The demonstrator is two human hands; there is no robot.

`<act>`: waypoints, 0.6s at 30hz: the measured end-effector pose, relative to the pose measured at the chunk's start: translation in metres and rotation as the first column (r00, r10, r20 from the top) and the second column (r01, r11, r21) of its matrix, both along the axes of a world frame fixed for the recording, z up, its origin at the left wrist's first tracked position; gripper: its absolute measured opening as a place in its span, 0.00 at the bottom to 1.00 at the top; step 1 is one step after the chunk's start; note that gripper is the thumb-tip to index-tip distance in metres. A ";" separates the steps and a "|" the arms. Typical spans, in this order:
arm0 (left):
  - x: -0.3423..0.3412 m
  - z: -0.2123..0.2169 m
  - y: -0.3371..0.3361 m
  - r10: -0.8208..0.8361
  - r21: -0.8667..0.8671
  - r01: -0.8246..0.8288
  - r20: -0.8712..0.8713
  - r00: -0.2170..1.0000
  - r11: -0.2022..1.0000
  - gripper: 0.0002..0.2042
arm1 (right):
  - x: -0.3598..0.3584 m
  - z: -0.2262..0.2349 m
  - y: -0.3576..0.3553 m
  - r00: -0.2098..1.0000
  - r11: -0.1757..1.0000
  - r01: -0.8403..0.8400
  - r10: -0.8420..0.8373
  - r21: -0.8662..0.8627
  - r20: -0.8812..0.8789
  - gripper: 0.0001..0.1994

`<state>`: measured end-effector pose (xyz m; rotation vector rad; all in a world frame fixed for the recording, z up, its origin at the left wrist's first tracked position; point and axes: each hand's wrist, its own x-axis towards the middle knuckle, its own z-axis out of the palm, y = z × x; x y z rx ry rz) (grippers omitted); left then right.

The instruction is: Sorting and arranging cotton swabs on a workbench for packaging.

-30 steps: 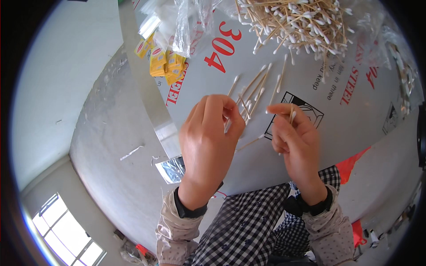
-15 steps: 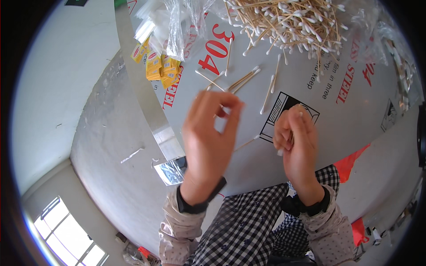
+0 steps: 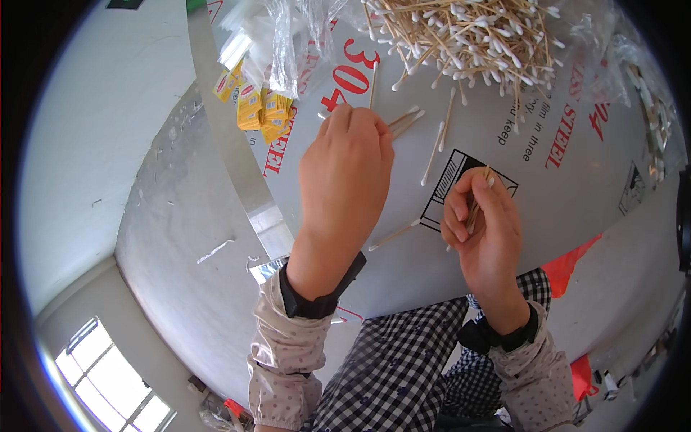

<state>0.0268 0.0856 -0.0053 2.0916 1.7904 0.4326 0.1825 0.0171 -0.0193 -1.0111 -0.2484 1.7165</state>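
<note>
Your right hand [image 3: 484,230] grips a bundle of cotton swabs [image 3: 475,205]; your left hand [image 3: 345,176] pinches loose swabs [image 3: 404,119] near the table [image 3: 504,144] edge, bare surface between them.

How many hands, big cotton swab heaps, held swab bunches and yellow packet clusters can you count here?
Hands: 2, left hand and right hand
cotton swab heap: 1
swab bunch, gripped in the right hand: 1
yellow packet cluster: 1
Total: 5
</note>
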 end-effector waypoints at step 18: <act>-0.018 -0.002 -0.001 -0.007 0.163 -0.015 0.128 0.992 0.986 0.07 | -0.010 0.005 -0.002 0.997 0.996 -0.083 0.083 0.026 0.010 0.07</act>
